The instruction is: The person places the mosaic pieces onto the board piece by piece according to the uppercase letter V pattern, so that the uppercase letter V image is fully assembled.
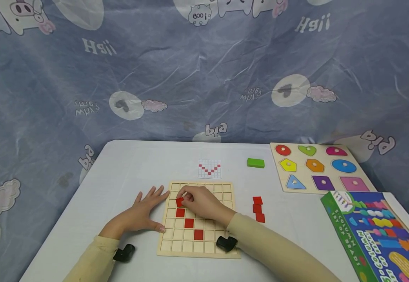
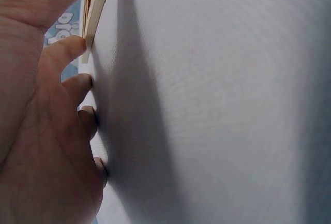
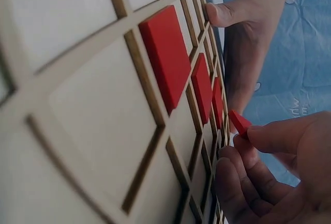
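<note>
A wooden grid board (image 1: 208, 251) lies on the white table. Three red square tiles sit in its cells in a diagonal line, the nearest being one red tile (image 1: 198, 234). My right hand (image 1: 200, 201) pinches another red tile (image 1: 179, 202) between thumb and fingers, over the board's upper left part; in the right wrist view this held tile (image 3: 239, 123) is tilted. With spread fingers, my left hand (image 1: 142, 213) rests at the board's left edge, thumb and index finger touching it. The left wrist view shows the board's side (image 2: 95, 22) by those fingers.
Three loose red tiles (image 1: 257, 208) lie right of the board. Behind it are a small pattern card (image 1: 209, 169) with a red V and a green block (image 1: 255, 163). A shape puzzle (image 1: 310, 180) and a colourful box (image 1: 380, 239) occupy the right side.
</note>
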Demonstrator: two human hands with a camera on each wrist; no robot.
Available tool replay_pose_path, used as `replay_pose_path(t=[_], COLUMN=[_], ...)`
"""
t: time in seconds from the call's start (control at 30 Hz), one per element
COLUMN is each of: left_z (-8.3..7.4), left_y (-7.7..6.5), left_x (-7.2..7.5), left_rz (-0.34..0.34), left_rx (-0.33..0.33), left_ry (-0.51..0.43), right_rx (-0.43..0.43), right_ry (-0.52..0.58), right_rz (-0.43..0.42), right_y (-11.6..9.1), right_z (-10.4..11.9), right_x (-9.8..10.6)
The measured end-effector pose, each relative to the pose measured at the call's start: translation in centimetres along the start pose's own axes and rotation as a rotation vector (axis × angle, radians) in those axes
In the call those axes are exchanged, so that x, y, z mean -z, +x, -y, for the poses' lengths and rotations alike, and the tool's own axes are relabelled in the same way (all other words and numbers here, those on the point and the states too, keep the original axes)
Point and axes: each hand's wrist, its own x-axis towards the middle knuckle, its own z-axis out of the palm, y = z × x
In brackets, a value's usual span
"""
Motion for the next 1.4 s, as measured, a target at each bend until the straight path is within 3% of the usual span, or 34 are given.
replay_pose_path(t=[1.07, 1.4], left_z=[-0.1, -0.1], left_y=[-0.1, -0.1], left_x=[0.1, 0.1], left_rz=[0.000, -0.003], left_rx=[-0.019, -0.015], left_ry=[-0.028, -0.026], right_rx=[0.000, 0.003], right_ry=[-0.066, -0.173], right_rz=[0.038, 0.023], right_y=[2.1, 2.2], right_z=[0.7, 1.0], right_x=[-1.7, -1.8])
